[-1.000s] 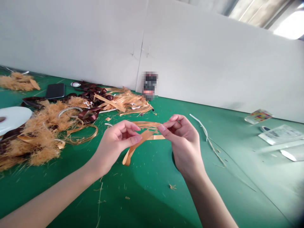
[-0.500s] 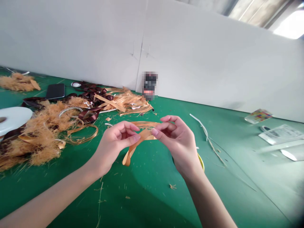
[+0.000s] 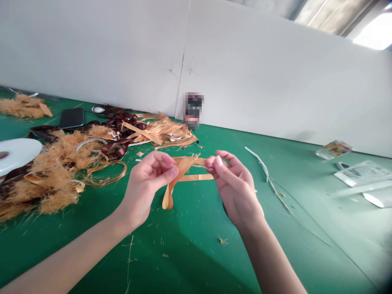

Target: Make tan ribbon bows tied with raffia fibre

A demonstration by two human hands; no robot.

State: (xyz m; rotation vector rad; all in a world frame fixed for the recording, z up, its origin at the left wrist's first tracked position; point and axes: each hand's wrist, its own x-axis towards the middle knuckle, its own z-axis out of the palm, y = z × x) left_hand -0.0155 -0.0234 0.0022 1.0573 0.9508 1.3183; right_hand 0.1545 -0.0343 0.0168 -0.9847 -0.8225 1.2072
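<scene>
1. One left hand (image 3: pixel 142 185) pinches one looped tan ribbon (image 3: pixel 184 166) between thumb and fingers, over the green tabletop (image 3: pixel 190 253).
2. The ribbon's frayed end points toward one right hand (image 3: pixel 237 190); its fingertips bunch together, and whether they grasp a strand, I cannot tell.
3. One flat tan strip (image 3: pixel 196 177) spans behind.
4. Leftward: one white spool (image 3: pixel 23 152).

Held strip (image 3: pixel 184 166) was plain tan; bench (image 3: pixel 183 249), green; ribbon tangle (image 3: pixel 118 149) twd. bench's back edge, dk. brown; roll (image 3: pixel 23 148), white; box (image 3: pixel 334 149) nr. back edge, multicol. patches.
</scene>
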